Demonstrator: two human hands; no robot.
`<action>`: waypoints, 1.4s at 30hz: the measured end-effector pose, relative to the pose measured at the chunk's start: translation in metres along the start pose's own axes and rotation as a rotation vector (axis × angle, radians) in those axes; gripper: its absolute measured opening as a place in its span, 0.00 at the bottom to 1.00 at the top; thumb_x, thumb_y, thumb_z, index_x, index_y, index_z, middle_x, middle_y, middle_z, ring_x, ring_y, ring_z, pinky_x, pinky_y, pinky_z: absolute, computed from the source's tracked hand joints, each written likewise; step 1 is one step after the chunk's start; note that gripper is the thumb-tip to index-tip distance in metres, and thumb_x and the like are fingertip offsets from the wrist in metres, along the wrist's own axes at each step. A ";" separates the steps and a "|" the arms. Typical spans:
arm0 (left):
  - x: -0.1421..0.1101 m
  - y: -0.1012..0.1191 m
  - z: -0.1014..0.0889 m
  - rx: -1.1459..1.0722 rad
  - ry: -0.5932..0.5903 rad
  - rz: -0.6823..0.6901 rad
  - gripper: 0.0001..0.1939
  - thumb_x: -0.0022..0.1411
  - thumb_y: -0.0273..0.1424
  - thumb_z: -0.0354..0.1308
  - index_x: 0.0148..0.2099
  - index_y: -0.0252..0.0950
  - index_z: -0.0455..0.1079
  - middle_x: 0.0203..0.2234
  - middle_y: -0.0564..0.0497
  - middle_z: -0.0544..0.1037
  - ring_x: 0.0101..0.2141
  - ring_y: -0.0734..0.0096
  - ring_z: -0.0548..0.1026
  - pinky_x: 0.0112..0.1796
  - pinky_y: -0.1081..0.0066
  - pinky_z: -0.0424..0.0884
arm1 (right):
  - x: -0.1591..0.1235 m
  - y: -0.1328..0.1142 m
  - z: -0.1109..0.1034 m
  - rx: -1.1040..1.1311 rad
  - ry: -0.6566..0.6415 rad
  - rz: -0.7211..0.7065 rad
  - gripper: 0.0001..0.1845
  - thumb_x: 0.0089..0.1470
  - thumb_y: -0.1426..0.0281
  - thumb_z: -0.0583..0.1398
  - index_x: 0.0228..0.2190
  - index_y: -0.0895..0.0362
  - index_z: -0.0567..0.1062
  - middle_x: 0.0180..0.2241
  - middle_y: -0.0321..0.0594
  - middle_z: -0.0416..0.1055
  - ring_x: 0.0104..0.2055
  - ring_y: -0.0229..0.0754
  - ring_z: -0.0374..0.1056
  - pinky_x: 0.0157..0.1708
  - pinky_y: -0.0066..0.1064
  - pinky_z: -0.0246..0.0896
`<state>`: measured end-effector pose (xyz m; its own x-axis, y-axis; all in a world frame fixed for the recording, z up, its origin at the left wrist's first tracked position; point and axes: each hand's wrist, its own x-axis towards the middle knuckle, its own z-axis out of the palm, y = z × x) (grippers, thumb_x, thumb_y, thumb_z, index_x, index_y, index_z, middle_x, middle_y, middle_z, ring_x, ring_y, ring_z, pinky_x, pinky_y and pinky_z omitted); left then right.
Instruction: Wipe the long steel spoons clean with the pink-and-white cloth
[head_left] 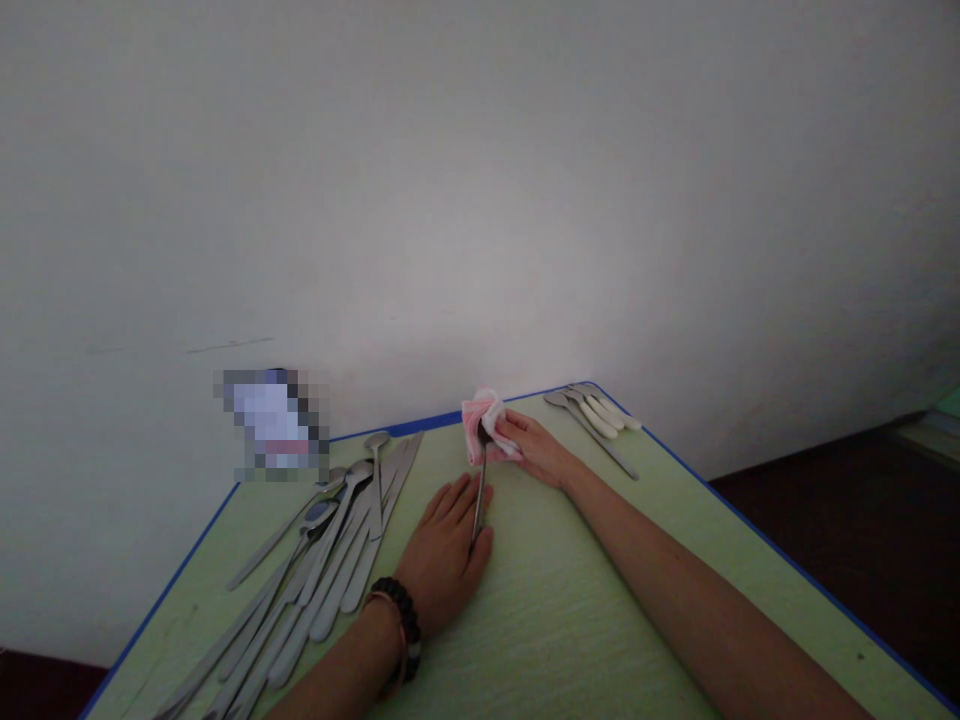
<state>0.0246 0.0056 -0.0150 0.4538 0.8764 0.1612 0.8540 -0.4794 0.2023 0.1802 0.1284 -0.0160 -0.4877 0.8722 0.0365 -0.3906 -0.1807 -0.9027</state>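
Near the tabletop's (540,610) far edge, approx. mid-width, a metal spoon (481,485) had its bowl in a pink-&-white cloth (491,405), folds behind & beside it, part of the bowl showing dark. Its handle ran back twd the near edge, into the L hand (448,545). L grip was closed on that handle, btwn thumb & fingers, palm down, bracelets (405,600) round the wrist. R hand (541,450) came in from the right side; its grip was clamped on the cloth, fingers bunched at the fabric.

Along the left edge lay a loose pile of silver cutlery (331,605), spoons & knives overlapping, handles mostly twd the near edge, some cut off by the bottom of the view. L hand sat just beside the pile, so v. little room btwn them. At the far left corner was a pixelated phone-like item (274,420); can't tell if flat or propped.

Far right corner: a few white-handled pcs (600,420) close together, w/ one all-metal pc (600,437) next to them, well apart from the pile. Blue trim ran round the edges; the far one was up by a pale wall (480,200), so tight there. Most open room: green surface btwn the forearms, out to the near edge.
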 end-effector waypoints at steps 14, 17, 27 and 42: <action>-0.002 -0.002 0.003 0.007 0.019 0.033 0.25 0.65 0.34 0.42 0.62 0.31 0.52 0.60 0.44 0.56 0.60 0.63 0.51 0.59 0.57 0.50 | -0.003 -0.004 0.002 -0.006 -0.045 0.065 0.17 0.36 0.71 0.66 0.33 0.59 0.74 0.31 0.35 0.72 0.31 0.34 0.64 0.32 0.25 0.57; -0.002 -0.002 0.003 -0.002 0.029 0.029 0.25 0.65 0.34 0.42 0.62 0.32 0.53 0.60 0.44 0.57 0.60 0.63 0.51 0.59 0.56 0.50 | -0.003 -0.005 0.002 -0.006 -0.038 0.072 0.16 0.36 0.74 0.64 0.33 0.59 0.74 0.29 0.35 0.72 0.29 0.33 0.63 0.31 0.25 0.57; -0.001 -0.002 0.002 -0.013 0.011 0.026 0.25 0.64 0.35 0.43 0.61 0.30 0.54 0.59 0.43 0.58 0.60 0.62 0.53 0.59 0.56 0.50 | -0.001 -0.005 0.006 -0.048 -0.013 0.051 0.11 0.37 0.73 0.61 0.29 0.58 0.75 0.25 0.34 0.70 0.25 0.32 0.60 0.27 0.25 0.57; -0.001 -0.001 0.002 -0.029 0.031 0.024 0.25 0.64 0.35 0.44 0.61 0.32 0.55 0.59 0.43 0.60 0.60 0.61 0.53 0.58 0.55 0.51 | -0.001 -0.002 0.002 -0.095 -0.024 0.043 0.16 0.38 0.67 0.65 0.33 0.59 0.74 0.30 0.35 0.70 0.29 0.33 0.62 0.31 0.26 0.55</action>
<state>0.0233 0.0053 -0.0170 0.4654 0.8631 0.1960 0.8352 -0.5016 0.2256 0.1793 0.1270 -0.0135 -0.5215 0.8532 0.0062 -0.2936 -0.1727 -0.9402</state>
